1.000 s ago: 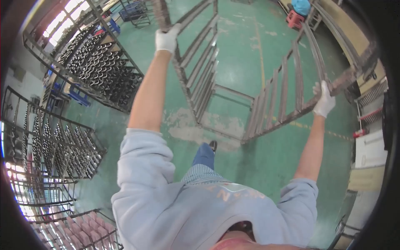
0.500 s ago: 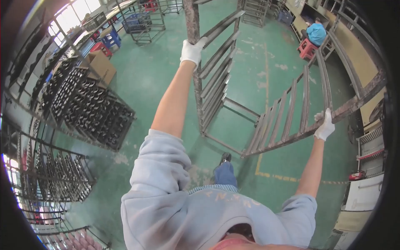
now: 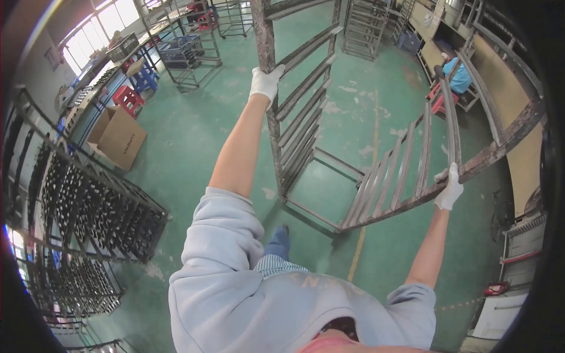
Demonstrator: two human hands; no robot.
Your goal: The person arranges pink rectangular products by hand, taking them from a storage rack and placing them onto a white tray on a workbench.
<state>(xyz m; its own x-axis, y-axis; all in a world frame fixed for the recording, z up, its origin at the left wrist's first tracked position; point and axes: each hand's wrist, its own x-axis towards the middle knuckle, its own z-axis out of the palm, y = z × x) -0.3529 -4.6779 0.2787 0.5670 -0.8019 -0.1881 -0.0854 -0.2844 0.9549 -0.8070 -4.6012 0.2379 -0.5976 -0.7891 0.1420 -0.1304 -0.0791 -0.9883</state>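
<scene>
Green floor (image 3: 194, 147) across the whole frame. In the centre and right, a tall empty metal rack (image 3: 265, 41), standing on the floor, with rows of rails on both sides and an open middle. Along the left edge, full racks (image 3: 88, 200), loaded with dark parts. At upper left, an open brown box (image 3: 120, 138) on the floor, near a red stool (image 3: 128, 100). At upper right, a seated person (image 3: 459, 73) in blue, well apart from the rack. At upper centre, the left hand (image 3: 265, 82) in a white glove, closed tight around the left post. At right of centre, the right hand (image 3: 448, 188), also gloved, fingers wrapped around the right post. Both arms stretched out straight, grey sleeves pushed up.
</scene>
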